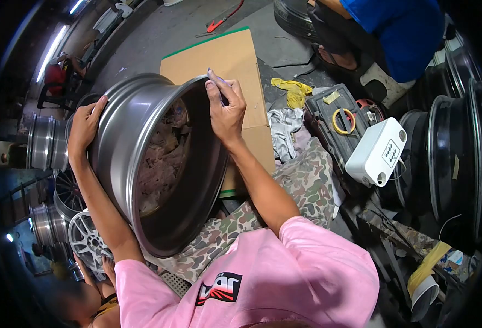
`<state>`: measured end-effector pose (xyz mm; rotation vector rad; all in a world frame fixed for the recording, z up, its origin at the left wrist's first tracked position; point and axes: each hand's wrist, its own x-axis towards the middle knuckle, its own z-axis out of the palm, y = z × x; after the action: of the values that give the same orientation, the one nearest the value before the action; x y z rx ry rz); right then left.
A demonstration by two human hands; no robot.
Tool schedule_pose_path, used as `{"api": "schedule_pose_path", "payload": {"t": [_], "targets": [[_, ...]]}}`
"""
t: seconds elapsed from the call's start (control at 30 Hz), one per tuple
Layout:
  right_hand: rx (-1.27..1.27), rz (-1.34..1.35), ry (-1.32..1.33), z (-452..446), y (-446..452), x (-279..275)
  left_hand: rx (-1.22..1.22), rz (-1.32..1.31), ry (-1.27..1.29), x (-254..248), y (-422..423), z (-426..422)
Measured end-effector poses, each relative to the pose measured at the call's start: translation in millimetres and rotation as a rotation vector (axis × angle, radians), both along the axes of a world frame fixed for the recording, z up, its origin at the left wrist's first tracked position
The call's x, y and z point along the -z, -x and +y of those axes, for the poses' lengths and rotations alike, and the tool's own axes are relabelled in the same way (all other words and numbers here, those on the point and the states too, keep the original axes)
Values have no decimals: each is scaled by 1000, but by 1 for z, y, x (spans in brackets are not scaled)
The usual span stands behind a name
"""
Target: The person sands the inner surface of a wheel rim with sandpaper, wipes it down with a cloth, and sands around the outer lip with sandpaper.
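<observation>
A large grey metal wheel rim (121, 126) rests tilted over my lap, its open side turned toward me. Crumpled brown paper (164, 158) fills part of its inside. My left hand (88, 123) grips the rim's far-left edge, its thumb along the outer barrel. At the upper right lip, my right hand (227, 104) is closed in a pinch with the index finger raised. A bit of purple shows between its fingers, too small to name. Camouflage cloth (306, 180) covers my lap under the rim, and a cardboard sheet (246, 60) with green edging lies behind it.
To the right are a dark toolbox (328, 112), a tape roll (344, 121), a white power strip box (377, 152), yellow cloth (293, 92) and grey rag (286, 128). Dark wheels (448, 158) stand far right. A person in blue (399, 33) sits ahead; another is lower left, near a silver wheel (85, 240).
</observation>
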<state>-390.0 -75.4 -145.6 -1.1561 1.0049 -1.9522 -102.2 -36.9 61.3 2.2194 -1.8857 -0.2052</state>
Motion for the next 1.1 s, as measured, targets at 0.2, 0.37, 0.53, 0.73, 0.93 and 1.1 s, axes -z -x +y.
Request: {"api": "schedule_pose_path", "payload": {"t": [0.2,0.37,0.53,0.73,0.93,1.1], "targets": [[-202,-90,-151,-4,20,-4,8,-8,7,0,1,1],[-200,-169,-159,-12,14,5,37,2,8,1,-2,-1],[-155,-71,-111,-5,15,-2,19,-1,28,3,-3,-1],[-113,-76,-105,-16,9,-3,20,-20,24,3,-7,-2],[-86,-33,-145,-21,10,-1,35,-18,28,11,-14,0],[-66,-44,-150,-4,7,-11,51,-25,70,7,-9,-2]]}}
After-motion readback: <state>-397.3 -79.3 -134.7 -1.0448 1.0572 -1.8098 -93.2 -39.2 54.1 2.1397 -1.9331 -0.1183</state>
